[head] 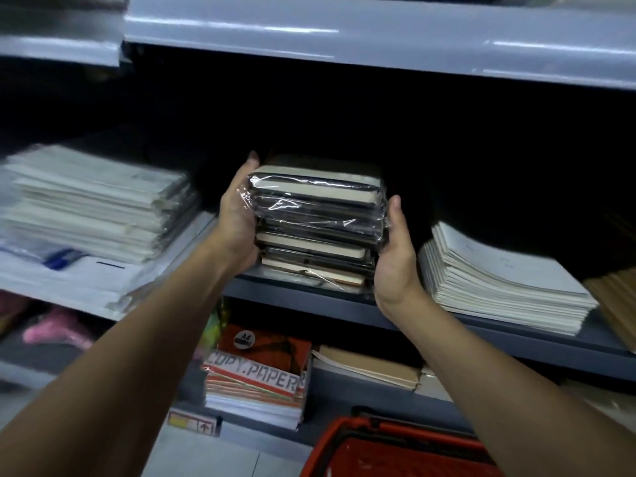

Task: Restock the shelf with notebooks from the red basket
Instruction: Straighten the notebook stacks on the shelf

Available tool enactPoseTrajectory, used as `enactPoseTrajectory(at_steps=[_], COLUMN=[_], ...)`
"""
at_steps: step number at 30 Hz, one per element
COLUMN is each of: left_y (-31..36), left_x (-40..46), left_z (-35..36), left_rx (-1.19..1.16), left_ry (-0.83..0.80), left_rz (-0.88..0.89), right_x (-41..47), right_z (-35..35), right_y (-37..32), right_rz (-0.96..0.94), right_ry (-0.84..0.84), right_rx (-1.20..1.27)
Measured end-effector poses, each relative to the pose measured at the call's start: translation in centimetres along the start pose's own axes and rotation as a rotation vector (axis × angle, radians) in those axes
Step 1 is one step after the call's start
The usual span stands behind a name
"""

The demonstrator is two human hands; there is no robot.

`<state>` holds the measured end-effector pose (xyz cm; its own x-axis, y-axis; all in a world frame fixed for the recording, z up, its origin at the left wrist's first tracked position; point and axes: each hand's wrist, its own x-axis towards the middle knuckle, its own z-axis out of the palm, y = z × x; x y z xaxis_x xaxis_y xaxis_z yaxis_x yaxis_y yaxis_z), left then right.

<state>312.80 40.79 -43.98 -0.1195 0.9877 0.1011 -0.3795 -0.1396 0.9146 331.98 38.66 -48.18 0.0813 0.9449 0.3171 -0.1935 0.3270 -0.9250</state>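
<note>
A stack of dark, plastic-wrapped notebooks (316,222) stands on the grey shelf (309,297), near its front edge. My left hand (239,218) presses flat against the stack's left side, fingers reaching toward the back. My right hand (395,256) lies against the right side with straight fingers and the thumb up. The red basket (389,449) sits on the floor below, at the bottom edge of the view; what is in it cannot be seen.
A pile of white paper goods (89,208) fills the shelf's left part. White exercise books (499,287) lie stacked at the right. A copy-paper pack (258,370) and brown notebooks (368,366) occupy the lower shelf. Another shelf board (378,39) hangs overhead.
</note>
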Motion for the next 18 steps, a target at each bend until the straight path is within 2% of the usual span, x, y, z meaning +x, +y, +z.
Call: enactPoseTrajectory(at_steps=[5,7,12,18], left_y=[0.2,0.3,0.2,0.0], left_x=[-0.5,-0.5,-1.3,-1.2], left_z=[0.6,0.8,1.7,1.4], left_rx=[0.026,0.051,0.124,0.124], left_ry=[-0.007,0.005,-0.094,-0.033], left_rz=[0.004,0.042,0.004,0.022], right_x=[0.0,-0.2,-0.2,0.0], right_z=[0.3,0.4,-0.3,-0.3], right_y=[0.2,-0.8,-0.8,-0.6], right_rz=[0.045,0.029,0.007,0.038], right_ry=[-0.019,0.043,0.087,0.022], right_rx=[-0.008,-0.028,0.015,0.0])
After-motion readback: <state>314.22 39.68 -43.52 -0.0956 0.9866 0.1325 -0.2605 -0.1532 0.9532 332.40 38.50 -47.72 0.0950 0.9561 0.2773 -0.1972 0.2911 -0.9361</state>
